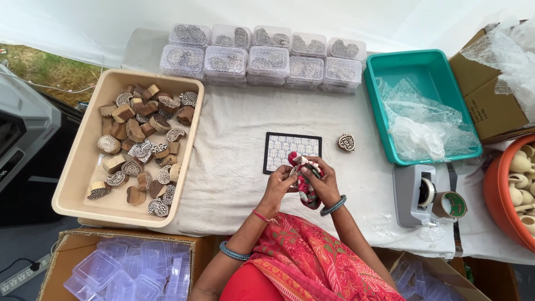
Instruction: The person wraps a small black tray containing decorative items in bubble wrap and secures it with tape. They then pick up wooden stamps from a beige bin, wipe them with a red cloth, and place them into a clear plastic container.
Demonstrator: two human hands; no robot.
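My left hand (280,183) and my right hand (321,181) are together over the white cloth-covered table (234,150), both gripping a small red and pink patterned cloth (304,184). What the cloth wraps is hidden. Just beyond my hands lies a black-framed card with a pale printed pattern (292,150). A single carved wooden stamp block (346,142) lies to the right of the card.
A beige tray (83,184) of several carved wooden blocks sits left. Clear lidded boxes (262,58) line the back. A teal bin (390,72) holds plastic bags. A tape dispenser (421,195), orange tub (501,200), cardboard boxes (490,106) and box of empty plastic containers (122,270) surround.
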